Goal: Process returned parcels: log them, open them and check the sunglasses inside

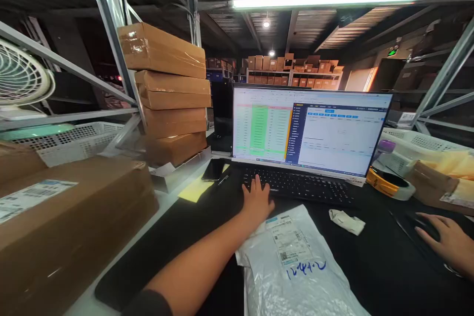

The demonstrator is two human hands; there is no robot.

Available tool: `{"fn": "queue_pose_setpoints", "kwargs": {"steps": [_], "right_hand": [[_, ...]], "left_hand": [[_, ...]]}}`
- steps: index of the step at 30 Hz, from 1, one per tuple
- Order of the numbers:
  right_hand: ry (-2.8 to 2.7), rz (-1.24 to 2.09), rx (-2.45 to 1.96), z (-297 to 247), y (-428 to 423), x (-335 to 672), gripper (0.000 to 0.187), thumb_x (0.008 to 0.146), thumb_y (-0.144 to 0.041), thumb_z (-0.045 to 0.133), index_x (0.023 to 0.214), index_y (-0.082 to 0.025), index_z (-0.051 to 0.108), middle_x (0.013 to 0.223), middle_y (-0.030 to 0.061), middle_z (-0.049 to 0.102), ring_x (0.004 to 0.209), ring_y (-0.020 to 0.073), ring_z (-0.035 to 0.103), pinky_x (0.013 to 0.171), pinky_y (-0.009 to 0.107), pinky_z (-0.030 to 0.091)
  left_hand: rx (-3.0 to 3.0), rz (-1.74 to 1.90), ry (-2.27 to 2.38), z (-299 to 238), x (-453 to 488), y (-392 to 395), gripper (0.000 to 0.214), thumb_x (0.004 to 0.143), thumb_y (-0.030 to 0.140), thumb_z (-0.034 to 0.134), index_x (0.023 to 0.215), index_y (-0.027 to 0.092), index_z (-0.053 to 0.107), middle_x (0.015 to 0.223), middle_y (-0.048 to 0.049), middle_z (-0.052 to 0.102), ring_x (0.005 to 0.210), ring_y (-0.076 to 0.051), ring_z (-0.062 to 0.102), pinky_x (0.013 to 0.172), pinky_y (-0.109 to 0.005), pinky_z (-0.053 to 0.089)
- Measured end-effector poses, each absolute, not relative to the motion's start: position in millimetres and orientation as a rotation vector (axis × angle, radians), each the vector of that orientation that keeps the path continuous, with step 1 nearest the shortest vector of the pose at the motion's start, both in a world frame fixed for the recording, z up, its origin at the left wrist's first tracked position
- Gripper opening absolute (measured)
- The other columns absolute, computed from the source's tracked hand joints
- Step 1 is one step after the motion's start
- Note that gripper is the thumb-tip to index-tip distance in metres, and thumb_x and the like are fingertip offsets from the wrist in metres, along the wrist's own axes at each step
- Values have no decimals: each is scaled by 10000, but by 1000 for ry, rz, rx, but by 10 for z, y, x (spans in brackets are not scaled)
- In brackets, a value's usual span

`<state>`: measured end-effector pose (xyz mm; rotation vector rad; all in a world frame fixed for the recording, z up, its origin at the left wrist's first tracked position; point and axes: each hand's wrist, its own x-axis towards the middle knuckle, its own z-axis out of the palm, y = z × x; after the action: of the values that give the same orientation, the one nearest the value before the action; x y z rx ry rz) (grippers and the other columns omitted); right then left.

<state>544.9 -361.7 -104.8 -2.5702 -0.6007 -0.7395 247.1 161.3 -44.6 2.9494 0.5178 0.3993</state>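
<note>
My left hand (257, 197) rests on the left end of a black keyboard (299, 185), fingers spread over the keys, holding nothing. My right hand (450, 242) lies over a dark mouse (420, 222) on the black desk mat at the far right, fingers curved on it. A white plastic mailer bag (296, 266) with a shipping label and blue handwriting lies in front of me, just behind my left wrist. A wide monitor (311, 128) showing a spreadsheet and a web form stands behind the keyboard.
A large brown carton (66, 227) with a label sits at the left. Stacked taped cartons (170, 94) stand behind it. A phone (215, 169) and yellow notes (194, 190) lie left of the keyboard. Crumpled paper (347, 221), a tape roll (388, 182) and baskets sit right.
</note>
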Motion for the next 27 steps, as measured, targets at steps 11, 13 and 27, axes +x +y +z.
{"fn": "queue_pose_setpoints", "kwargs": {"steps": [11, 13, 27], "right_hand": [[-503, -624, -2832, -654, -3310, 4956, 554, 838, -501, 474, 1288, -211, 618, 1333, 160, 576, 1144, 327, 626, 963, 468, 520], [-463, -632, -2846, -613, -3272, 4907, 521, 852, -468, 488, 1295, -224, 611, 1339, 136, 573, 1147, 300, 618, 978, 440, 510], [-434, -652, -2867, -583, -3230, 4868, 461, 861, -378, 533, 1303, -275, 616, 1304, 94, 581, 1122, 260, 620, 966, 385, 503]], "left_hand": [[3070, 409, 560, -488, 2532, 1651, 547, 922, 354, 505, 1435, 163, 484, 1616, -270, 229, 1460, -389, 320, 1112, -681, 277], [3103, 410, 565, -497, 2557, 1667, 552, 934, 362, 487, 1449, 163, 472, 1613, -272, 233, 1458, -386, 324, 1107, -678, 286], [3140, 425, 572, -523, 2565, 1680, 542, 960, 363, 439, 1464, 164, 458, 1606, -270, 252, 1455, -374, 319, 1114, -654, 280]]}}
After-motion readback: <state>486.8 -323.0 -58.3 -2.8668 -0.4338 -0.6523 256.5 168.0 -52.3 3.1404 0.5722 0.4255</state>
